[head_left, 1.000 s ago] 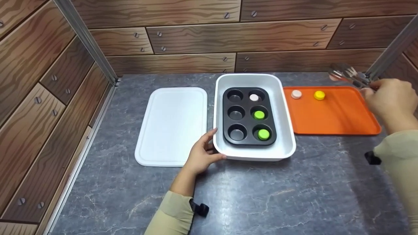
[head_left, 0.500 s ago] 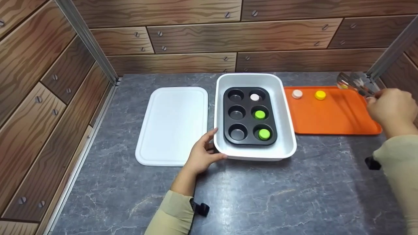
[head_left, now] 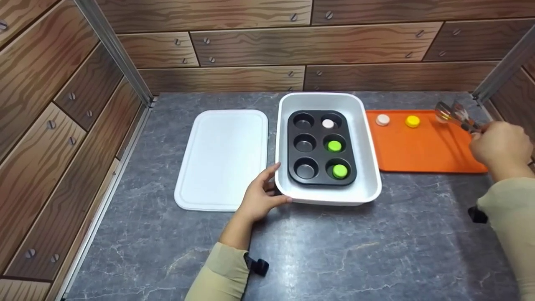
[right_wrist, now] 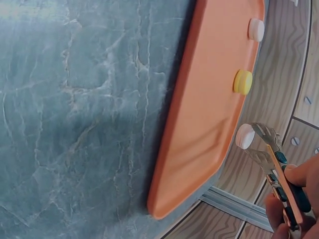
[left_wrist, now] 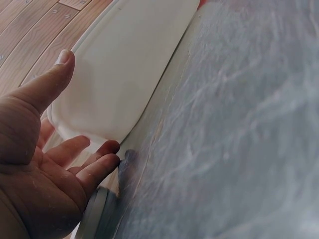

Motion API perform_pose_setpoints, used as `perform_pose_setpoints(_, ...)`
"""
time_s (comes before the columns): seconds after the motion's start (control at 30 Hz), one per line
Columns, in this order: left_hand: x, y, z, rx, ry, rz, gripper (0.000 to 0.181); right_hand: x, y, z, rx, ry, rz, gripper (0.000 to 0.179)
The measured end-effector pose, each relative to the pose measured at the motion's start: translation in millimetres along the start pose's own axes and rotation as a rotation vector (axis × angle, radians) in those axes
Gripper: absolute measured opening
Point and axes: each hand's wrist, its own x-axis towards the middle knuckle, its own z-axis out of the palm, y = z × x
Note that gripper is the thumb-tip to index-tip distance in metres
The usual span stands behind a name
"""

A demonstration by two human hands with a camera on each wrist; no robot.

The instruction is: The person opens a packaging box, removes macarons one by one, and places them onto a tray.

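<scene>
My left hand [head_left: 261, 200] touches the near-left corner of a deep white bin [head_left: 369, 184], thumb on the front wall and fingers along the left wall. Inside lies a dark six-cup muffin pan [head_left: 320, 168]. Its right-hand cups hold a pale pink round piece [head_left: 328, 123] and two green ones. My right hand [head_left: 501, 144] grips metal tongs [head_left: 455, 115] above the orange tray [head_left: 422, 152]. On the tray are a pale pink macaron-like piece [right_wrist: 256, 30] and a yellow one [right_wrist: 242, 82]. Another pale pink one [right_wrist: 244, 135] is at the tongs' ends; whether pinched, I cannot tell.
A flat white lid [head_left: 225, 161] lies left of the bin. The grey marbled tabletop [head_left: 326, 255] extends in front. Wood-patterned walls [head_left: 250, 46] stand at the back and sides, with metal corner posts [head_left: 121, 54].
My right hand and the tongs have come down and slightly nearer, from above the tray's far right corner to over its back edge. The left hand keeps its place at the bin.
</scene>
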Motion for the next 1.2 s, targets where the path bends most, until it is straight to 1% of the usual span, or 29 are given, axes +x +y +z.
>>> perform_pose_setpoints(0.23,0.3,1.2,0.8,-0.004,-0.007,0.007,0.097,1.0,4.8,4.7,-0.007,-0.021,0.005,0.038)
perform_pose_setpoints(0.47,-0.7,1.6,0.9,-0.021,-0.005,-0.004,0.097,0.5,9.6,15.0,0.05,-0.019,-0.01,0.036)
perform_pose_setpoints(0.57,-0.5,0.7,1.2,-0.011,-0.004,-0.006,0.097,0.9,11.0,19.8,0.057,-0.019,-0.024,0.037)
perform_pose_setpoints(0.77,0.7,-1.0,2.1,-0.013,-0.009,0.01,0.096,0.4,13.3,26.6,0.039,-0.028,-0.007,0.041)
perform_pose_setpoints(1.03,1.2,1.2,0.8,0.0,-0.005,0.001,0.097,-1.4,8.0,26.2,0.042,-0.007,0.018,0.043)
perform_pose_setpoints(1.2,0.6,1.4,-0.2,-0.002,-0.001,-0.006,0.097,1.3,4.8,23.2,0.06,-0.004,0.012,0.046)
